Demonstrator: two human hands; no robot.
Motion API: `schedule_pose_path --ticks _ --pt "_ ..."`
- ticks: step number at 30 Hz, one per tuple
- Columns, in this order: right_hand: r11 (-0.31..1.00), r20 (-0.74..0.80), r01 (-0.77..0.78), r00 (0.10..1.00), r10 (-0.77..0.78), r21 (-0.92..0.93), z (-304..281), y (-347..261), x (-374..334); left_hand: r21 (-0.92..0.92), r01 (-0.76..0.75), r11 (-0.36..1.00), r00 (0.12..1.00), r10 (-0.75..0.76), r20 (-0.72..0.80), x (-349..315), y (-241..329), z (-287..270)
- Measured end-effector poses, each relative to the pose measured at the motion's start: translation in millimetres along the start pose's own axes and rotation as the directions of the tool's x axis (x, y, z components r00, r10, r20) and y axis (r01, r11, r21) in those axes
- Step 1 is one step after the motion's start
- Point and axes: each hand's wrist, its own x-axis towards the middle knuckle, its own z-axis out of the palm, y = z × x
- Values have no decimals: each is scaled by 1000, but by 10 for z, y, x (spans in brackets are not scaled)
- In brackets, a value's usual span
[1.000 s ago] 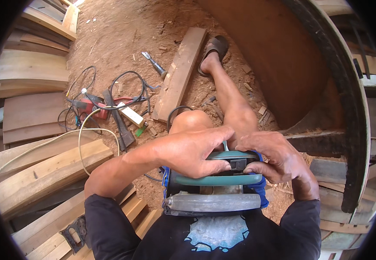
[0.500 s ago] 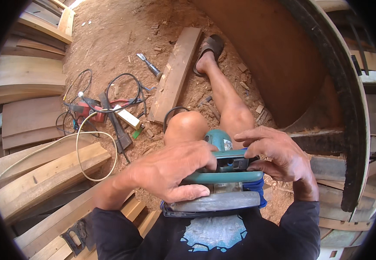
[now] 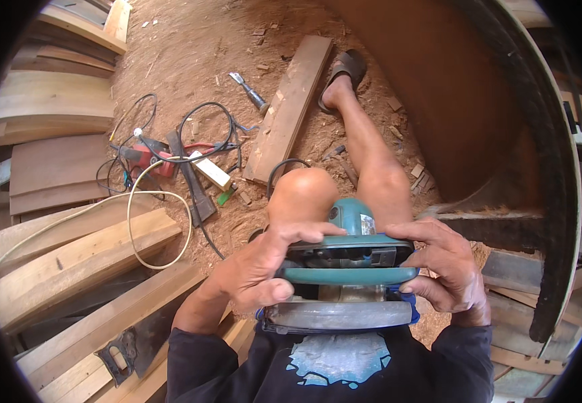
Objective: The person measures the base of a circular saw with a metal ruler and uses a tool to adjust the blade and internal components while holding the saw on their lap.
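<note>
A teal power tool that looks like a circular saw (image 3: 348, 275) rests across my lap, a grey curved metal guard (image 3: 345, 314) on its near side. A gap between its two long teal housing parts shows dark inner parts and a small switch-like block. My left hand (image 3: 254, 272) grips the left end, index finger along the far teal part and thumb at the near one. At the right end, my right hand (image 3: 447, 265) has its fingers curled over both teal parts. Some blue material (image 3: 405, 299) shows beneath that end.
Left on the sawdust-covered ground lie a red power tool (image 3: 150, 158), tangled cords, and a white block (image 3: 210, 169). A plank (image 3: 291, 107) and a chisel-like tool (image 3: 249, 92) lie ahead. Stacked boards and a handsaw (image 3: 120, 359) fill the left; a large curved brown panel (image 3: 439, 87) stands right.
My left hand has shifted back toward the tool's left end, uncovering more of the gap. My right fingers have come down onto its right end. The scene has shifted slightly right.
</note>
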Motion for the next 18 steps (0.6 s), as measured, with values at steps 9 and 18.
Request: schedule_pose_path --ticks 9,18 --pt "984 -209 -170 966 154 -60 120 -2 -224 -146 -162 976 986 165 4 101 -260 50" --pt "981 -350 -141 933 86 -134 255 -56 -250 492 269 828 907 -46 -419 -200 -177 171"
